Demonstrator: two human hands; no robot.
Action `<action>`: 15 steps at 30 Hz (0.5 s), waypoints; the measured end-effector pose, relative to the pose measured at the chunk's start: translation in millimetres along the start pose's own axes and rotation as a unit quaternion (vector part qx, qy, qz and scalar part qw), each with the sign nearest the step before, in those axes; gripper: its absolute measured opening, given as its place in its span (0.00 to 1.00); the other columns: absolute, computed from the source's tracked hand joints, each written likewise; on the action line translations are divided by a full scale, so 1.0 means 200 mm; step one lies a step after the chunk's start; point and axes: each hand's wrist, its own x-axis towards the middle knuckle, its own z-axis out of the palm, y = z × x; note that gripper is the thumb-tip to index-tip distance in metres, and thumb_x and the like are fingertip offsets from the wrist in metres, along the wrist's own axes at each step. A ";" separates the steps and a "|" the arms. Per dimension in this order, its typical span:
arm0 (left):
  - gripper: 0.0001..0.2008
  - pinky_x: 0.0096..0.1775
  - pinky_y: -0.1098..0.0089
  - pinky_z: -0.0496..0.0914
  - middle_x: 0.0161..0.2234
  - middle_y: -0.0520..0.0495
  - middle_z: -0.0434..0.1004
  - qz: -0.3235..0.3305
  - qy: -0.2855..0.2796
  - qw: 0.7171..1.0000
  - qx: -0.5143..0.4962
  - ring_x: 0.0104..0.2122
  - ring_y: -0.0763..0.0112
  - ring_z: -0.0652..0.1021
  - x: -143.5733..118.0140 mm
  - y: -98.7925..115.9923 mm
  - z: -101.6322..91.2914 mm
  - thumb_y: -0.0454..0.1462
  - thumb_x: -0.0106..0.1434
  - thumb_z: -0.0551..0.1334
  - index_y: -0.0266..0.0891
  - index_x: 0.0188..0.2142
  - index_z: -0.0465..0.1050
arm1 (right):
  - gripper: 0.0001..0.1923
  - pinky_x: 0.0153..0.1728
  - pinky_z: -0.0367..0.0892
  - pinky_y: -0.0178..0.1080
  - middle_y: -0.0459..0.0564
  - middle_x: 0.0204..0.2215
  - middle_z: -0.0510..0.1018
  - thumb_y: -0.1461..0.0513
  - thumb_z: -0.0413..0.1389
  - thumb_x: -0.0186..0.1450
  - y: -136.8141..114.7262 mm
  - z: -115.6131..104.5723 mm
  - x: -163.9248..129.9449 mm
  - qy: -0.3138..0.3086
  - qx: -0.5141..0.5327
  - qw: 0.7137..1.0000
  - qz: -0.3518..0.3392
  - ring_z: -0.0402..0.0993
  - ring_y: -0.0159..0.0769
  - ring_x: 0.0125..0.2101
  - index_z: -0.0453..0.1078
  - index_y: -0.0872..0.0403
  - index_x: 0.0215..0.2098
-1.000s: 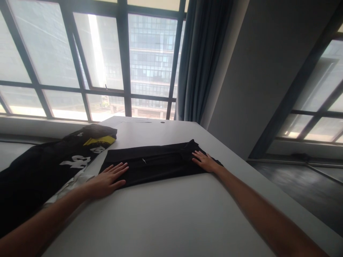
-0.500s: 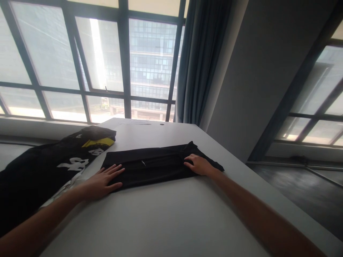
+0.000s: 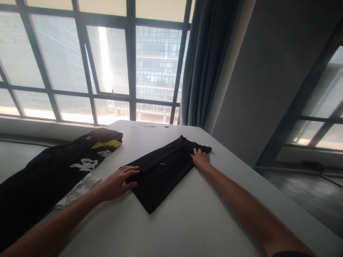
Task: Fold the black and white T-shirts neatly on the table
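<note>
A folded black garment (image 3: 160, 169) lies on the white table (image 3: 187, 221), turned at an angle with one corner pointing toward me. My left hand (image 3: 118, 182) lies flat with fingers spread on the garment's near left end. My right hand (image 3: 200, 159) presses flat on its far right end, near the table's right edge. Neither hand grips the cloth.
A pile of black clothing with white and yellow print (image 3: 66, 164) covers the table's left side, with a white cloth (image 3: 80, 187) under it. Large windows (image 3: 107, 71) and a dark curtain (image 3: 206, 64) stand behind the table. A grey wall (image 3: 262, 78) rises at the right.
The black garment has turned on the table: its right end swung away from me and its left end came nearer. Both hands stayed on it and moved with it.
</note>
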 end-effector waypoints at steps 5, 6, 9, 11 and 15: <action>0.33 0.62 0.51 0.64 0.66 0.41 0.64 -0.027 0.003 0.999 0.026 0.64 0.50 0.66 0.01 -0.07 0.05 0.53 0.66 0.57 0.43 0.66 0.63 | 0.37 0.53 0.64 0.56 0.69 0.56 0.72 0.40 0.42 0.70 -0.19 0.02 -0.01 -0.140 0.042 0.989 -0.020 0.70 0.60 0.56 0.66 0.57 0.62; 0.34 0.61 0.51 0.64 0.65 0.40 0.65 -0.030 0.002 0.999 0.024 0.63 0.50 0.67 0.01 -0.08 0.05 0.52 0.66 0.58 0.43 0.67 0.61 | 0.38 0.53 0.64 0.55 0.68 0.58 0.70 0.39 0.43 0.69 -0.22 0.03 -0.01 -0.157 0.038 0.987 -0.028 0.69 0.60 0.57 0.65 0.56 0.63; 0.36 0.60 0.51 0.66 0.63 0.39 0.68 -0.025 0.018 0.999 0.018 0.62 0.50 0.70 0.01 -0.07 0.05 0.51 0.64 0.60 0.43 0.68 0.59 | 0.39 0.57 0.61 0.54 0.68 0.64 0.64 0.39 0.43 0.69 -0.26 0.06 0.03 -0.174 0.035 0.984 -0.031 0.64 0.60 0.61 0.62 0.55 0.66; 0.35 0.58 0.52 0.68 0.60 0.38 0.72 -0.019 0.021 1.000 0.010 0.59 0.49 0.73 0.01 -0.03 0.04 0.51 0.63 0.62 0.42 0.66 0.62 | 0.37 0.60 0.57 0.54 0.65 0.67 0.59 0.41 0.42 0.71 -0.27 0.09 0.07 -0.163 0.046 0.984 -0.048 0.58 0.59 0.65 0.57 0.53 0.69; 0.27 0.53 0.57 0.72 0.52 0.39 0.79 0.021 -0.029 0.999 -0.029 0.52 0.51 0.77 -0.01 0.08 0.01 0.49 0.61 0.65 0.44 0.58 0.73 | 0.33 0.65 0.49 0.52 0.59 0.70 0.55 0.45 0.41 0.74 -0.25 0.13 0.14 -0.119 0.067 0.985 -0.103 0.50 0.53 0.68 0.55 0.51 0.71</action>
